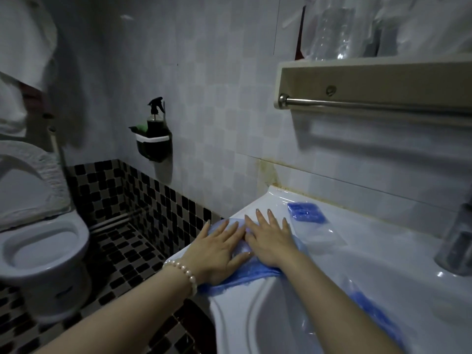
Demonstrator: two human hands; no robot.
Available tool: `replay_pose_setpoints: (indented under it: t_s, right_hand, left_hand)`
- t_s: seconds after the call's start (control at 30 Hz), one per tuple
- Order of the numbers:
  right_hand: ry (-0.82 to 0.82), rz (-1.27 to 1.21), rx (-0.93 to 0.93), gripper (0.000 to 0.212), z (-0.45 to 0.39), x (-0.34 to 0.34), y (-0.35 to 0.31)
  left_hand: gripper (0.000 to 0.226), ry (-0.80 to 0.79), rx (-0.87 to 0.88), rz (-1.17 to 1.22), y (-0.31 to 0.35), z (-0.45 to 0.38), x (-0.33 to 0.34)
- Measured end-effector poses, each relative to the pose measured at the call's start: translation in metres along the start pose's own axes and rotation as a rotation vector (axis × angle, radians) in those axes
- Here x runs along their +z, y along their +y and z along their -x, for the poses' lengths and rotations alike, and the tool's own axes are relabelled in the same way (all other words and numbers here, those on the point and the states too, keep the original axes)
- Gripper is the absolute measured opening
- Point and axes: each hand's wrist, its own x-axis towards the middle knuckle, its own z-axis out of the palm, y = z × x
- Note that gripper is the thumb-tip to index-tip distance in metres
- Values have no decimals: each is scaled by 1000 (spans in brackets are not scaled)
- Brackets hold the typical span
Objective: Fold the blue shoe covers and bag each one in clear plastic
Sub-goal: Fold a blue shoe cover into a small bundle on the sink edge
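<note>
On the sink's left ledge, my left hand (221,247) and right hand (271,237) lie side by side, fingers straight, pressing a blue shoe cover (236,277) flat against the white sink (383,256). Just beyond my right fingers, a folded cover sits inside a clear plastic bag (310,217). Another blue cover (378,318) lies under my right forearm.

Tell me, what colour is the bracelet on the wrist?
Pearly white, a string of round beads. The bracelet shows on the left wrist in the head view.
</note>
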Motion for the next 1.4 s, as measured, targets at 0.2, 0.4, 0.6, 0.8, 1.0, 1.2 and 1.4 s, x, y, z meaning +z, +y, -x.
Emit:
replay_pose_setpoints:
  t_s: [0.2, 0.4, 0.6, 0.8, 1.0, 1.2, 1.4]
  right_hand:
    - [-60, -26, -22, 59, -2, 0, 4]
    - [-77, -16, -45, 58, -3, -1, 4]
    - [-109, -29, -84, 61, 3, -7, 4]
    - [-93, -76, -78, 58, 1, -6, 4]
    - [-68, -63, -81, 58, -3, -4, 6]
    - [622, -283, -165, 35, 15, -37, 4]
    - [376, -402, -277, 26, 64, -74, 18]
  left_hand:
    - [94, -143, -56, -4, 1, 1, -3]
    - [104, -110, -123, 85, 13, 2, -5]
    - [88, -32, -168, 238, 12, 6, -7]
    - [74, -158, -78, 49, -8, 22, -11]
    - [92, -168, -182, -15, 3, 20, -8]
    - [99, -156, -377, -132, 29, 21, -21]
    - [63, 186, -366, -252, 24, 32, -65]
